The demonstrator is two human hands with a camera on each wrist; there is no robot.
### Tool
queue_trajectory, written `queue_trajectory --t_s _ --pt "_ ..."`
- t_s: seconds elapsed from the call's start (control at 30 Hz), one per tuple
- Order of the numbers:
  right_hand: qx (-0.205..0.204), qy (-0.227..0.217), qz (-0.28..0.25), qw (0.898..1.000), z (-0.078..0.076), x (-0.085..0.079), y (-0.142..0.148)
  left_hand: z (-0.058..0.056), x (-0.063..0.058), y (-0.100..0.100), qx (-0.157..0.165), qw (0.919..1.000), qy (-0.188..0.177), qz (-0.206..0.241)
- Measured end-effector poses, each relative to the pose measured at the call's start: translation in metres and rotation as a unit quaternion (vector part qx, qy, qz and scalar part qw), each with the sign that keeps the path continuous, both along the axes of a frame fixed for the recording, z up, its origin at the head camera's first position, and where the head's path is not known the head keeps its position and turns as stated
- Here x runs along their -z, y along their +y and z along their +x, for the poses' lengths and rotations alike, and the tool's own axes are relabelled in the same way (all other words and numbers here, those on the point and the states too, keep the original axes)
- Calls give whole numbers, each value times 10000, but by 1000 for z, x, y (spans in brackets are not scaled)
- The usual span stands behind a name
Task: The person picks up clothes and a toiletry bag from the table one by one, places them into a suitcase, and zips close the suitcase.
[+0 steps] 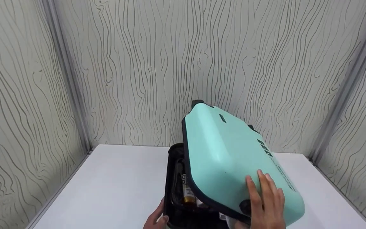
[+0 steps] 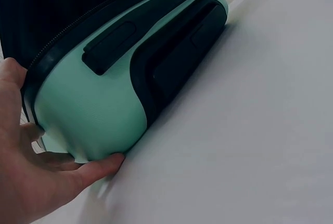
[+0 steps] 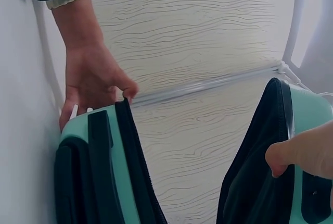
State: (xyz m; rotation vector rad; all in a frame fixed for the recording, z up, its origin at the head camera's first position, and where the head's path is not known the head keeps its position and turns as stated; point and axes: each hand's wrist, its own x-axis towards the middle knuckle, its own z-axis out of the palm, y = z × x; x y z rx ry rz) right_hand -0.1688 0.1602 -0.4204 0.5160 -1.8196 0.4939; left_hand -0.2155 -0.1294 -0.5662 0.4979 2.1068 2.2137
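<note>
A mint-green suitcase [image 1: 227, 152] with black trim lies on the white table, its lid raised at a tilt. My right hand [image 1: 265, 203] holds the lid's near edge, fingers spread over the outer shell; in the right wrist view its thumb [image 3: 283, 156] hooks over the dark zippered rim. My left hand [image 1: 156, 218] grips the near left corner of the black-lined lower half [image 1: 170, 190]. In the left wrist view, thumb and fingers clasp that corner beside a black side handle [image 2: 112, 47]. Inside lies a small labelled container [image 1: 187, 192] with an amber end, partly covered by the lid.
The white table [image 1: 116, 184] extends on both sides of the suitcase. Wood-grain patterned panels [image 1: 157, 70] enclose the back and sides, with grey metal strips [image 1: 68, 76] at the corners.
</note>
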Motion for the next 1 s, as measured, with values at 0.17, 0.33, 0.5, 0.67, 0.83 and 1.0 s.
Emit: queue_trajectory --t_s 0.17,0.33,0.5,0.67,0.83,1.0 --pt "166 100 516 9985 -1 0 -5 -1 -9 3 -333 9988 -92 -346" --pt "91 292 842 9960 -5 3 -9 -1 -10 4 -410 9980 -181 -456" --pt "182 568 1021 9930 -8 11 -15 -2 -9 4 -405 9969 0 -670" --pt "255 682 1202 9901 -9 19 -21 -2 -8 4 -286 9978 -6 -600" --pt "260 570 1308 9894 -8 30 -29 0 -7 4 -233 9980 -84 -580" --pt "298 505 1438 9879 -7 39 -36 2 -9 3 166 9989 -424 -88"
